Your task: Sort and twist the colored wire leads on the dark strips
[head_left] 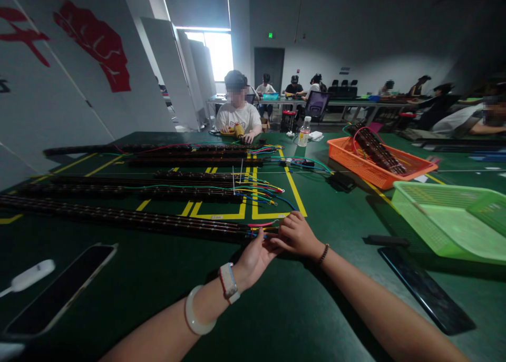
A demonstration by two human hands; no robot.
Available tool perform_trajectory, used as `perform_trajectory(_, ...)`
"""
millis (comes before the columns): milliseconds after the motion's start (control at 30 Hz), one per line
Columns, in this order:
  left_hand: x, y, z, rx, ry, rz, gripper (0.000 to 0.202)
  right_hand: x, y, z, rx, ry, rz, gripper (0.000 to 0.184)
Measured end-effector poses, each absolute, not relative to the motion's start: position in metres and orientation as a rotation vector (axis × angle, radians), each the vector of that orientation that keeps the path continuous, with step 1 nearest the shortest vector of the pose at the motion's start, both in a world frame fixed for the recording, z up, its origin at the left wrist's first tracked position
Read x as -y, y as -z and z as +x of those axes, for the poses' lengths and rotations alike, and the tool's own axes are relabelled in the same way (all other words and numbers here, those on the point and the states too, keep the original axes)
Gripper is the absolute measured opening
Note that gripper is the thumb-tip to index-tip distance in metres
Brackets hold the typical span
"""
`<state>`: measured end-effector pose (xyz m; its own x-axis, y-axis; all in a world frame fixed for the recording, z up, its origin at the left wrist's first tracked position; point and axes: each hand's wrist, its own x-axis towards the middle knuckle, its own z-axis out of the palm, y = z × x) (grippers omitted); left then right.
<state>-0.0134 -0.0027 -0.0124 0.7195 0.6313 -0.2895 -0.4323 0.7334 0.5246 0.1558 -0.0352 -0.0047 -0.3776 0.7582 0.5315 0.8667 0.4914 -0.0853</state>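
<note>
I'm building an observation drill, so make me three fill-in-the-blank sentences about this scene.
1. The basket holding a dark bundle is colored ____.
2. The white bangle circles the person's ____ arm.
3. The left hand and right hand are at the nearest long bundle's left or right end in the picture: ____.

Missing words: orange; left; right.

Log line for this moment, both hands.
left hand: at coloured wires, end of nearest dark bundle | right hand: alongside, curled, grip unclear | green basket: right of both hands

A green table (296, 309) bears cable bundles (130, 216) and baskets (353, 163).
</note>
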Motion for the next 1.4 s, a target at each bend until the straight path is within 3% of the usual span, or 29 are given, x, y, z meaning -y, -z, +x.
perform_trajectory(300, 0.004, 0.009, -0.015, -0.479, -0.397, 0.675, 0.042, 0.03, 0.012, 0.157, 2.048, 0.168, -1.511, 0.023)
perform_trajectory(500, 0.007, 0.009, -0.017, -0.509, -0.338, 0.841, 0.037, 0.024, 0.019, 0.159, 1.926, -0.003, -1.545, 0.047)
perform_trajectory(600, 0.008, 0.012, -0.017, -0.477, -0.357, 0.849, 0.032, 0.023, 0.019, 0.16, 1.959, -0.059, -1.56, 0.05)
perform_trajectory(1033, 0.007, 0.008, -0.017, -0.485, -0.32, 0.871, 0.031, 0.011, 0.017, 0.149, 2.042, -0.264, -1.558, 0.031)
perform_trajectory(1300, 0.002, 0.006, -0.016, -0.488, -0.22, 0.747, 0.045, 0.01, 0.015, 0.146, 2.166, -0.039, -1.474, 0.009)
perform_trajectory(1400, 0.0, 0.009, -0.015, -0.46, -0.28, 0.634, 0.042, 0.013, 0.012, 0.144, 2.216, 0.139, -1.468, 0.008)
